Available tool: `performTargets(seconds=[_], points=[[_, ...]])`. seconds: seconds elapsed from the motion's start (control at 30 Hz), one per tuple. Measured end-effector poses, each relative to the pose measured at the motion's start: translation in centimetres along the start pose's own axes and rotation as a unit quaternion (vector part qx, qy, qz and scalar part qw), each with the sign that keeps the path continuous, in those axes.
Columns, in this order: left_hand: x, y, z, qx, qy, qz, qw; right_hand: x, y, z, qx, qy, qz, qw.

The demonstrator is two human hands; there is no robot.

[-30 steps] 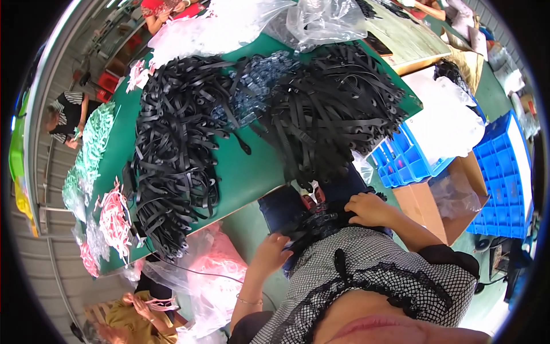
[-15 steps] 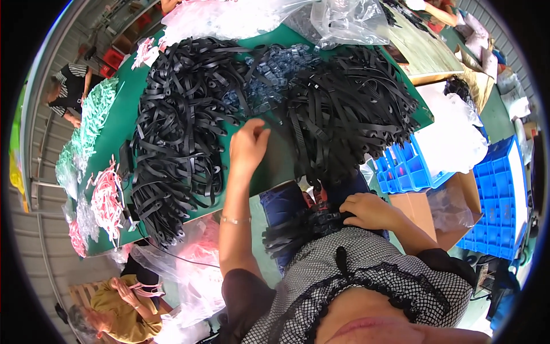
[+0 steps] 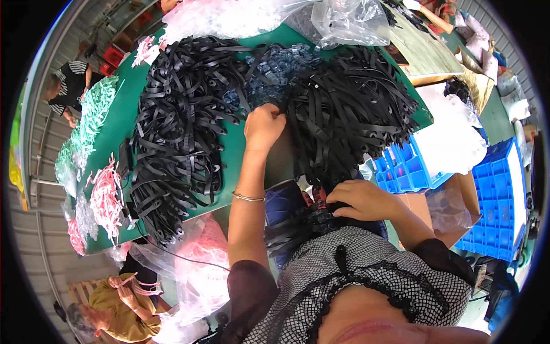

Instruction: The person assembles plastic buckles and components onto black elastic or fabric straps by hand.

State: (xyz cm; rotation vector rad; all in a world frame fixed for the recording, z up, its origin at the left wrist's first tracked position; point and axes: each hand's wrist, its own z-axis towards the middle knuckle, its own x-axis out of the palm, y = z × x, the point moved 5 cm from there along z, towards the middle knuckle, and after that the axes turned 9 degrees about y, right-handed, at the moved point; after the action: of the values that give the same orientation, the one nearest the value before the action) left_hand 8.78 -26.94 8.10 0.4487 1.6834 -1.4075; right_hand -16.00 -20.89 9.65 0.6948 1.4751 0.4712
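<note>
My left hand (image 3: pixel 264 127) reaches over the green table, fingers curled inward at the near edge of a heap of small translucent blue-grey plastic buckles (image 3: pixel 272 71). Whatever lies between those fingertips is hidden. Long heaps of black straps (image 3: pixel 177 120) rise to its left, and another heap of black straps (image 3: pixel 349 109) spreads to its right, hanging over the table's front edge. Close to my body, my right hand (image 3: pixel 366 199) is closed, its fingertips pinching a dark strap end beside a bunch of black straps (image 3: pixel 295 229) that lies across my lap.
Pink straps (image 3: pixel 106 198) and mint-green straps (image 3: pixel 97 114) lie along the table's left side. Blue crates (image 3: pixel 495 198) and an open cardboard box (image 3: pixel 458 200) stand at the right. Clear plastic bags (image 3: pixel 349 23) cover the far edge. A person (image 3: pixel 123 304) sits at the lower left handling pink straps.
My left hand has moved right and slightly farther away, toward the buckles, and its fingers have curled in. The right hand has shifted a little left and up over the lap.
</note>
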Motion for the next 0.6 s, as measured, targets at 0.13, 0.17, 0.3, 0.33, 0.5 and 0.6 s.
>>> performTargets(seconds=[0.13, 0.17, 0.3, 0.33, 0.5, 0.6], points=[[-0.6, 1.3, -0.6, -0.01, -0.032, -0.081, 0.996, -1.3, 0.7, 1.1, -0.012, -0.002, 0.026, 1.0], [-0.8, 1.2, -0.8, -0.01, -0.032, -0.081, 0.996, -1.6, 0.7, 1.4, -0.005, 0.005, 0.031, 0.999], [-1.8, 0.0, -2.5, 0.021, -0.015, -0.349, 0.937, -2.9, -0.3, 2.4, 0.005, -0.131, 0.252, 0.959], [-2.3, -1.4, -3.6, 0.057, 0.006, -0.435, 0.899, -3.0, -1.0, 2.7, 0.001, -0.15, 0.31, 0.939], [-1.8, -5.9, -9.5, 0.13, 0.104, -0.482, 0.86, -3.1, -1.8, 5.9, -0.044, -0.194, 0.6, 0.775], [0.4, -5.9, -11.4, 0.143, 0.146, -0.458, 0.865, -2.4, -2.5, 7.3, -0.033, -0.195, 0.717, 0.668]])
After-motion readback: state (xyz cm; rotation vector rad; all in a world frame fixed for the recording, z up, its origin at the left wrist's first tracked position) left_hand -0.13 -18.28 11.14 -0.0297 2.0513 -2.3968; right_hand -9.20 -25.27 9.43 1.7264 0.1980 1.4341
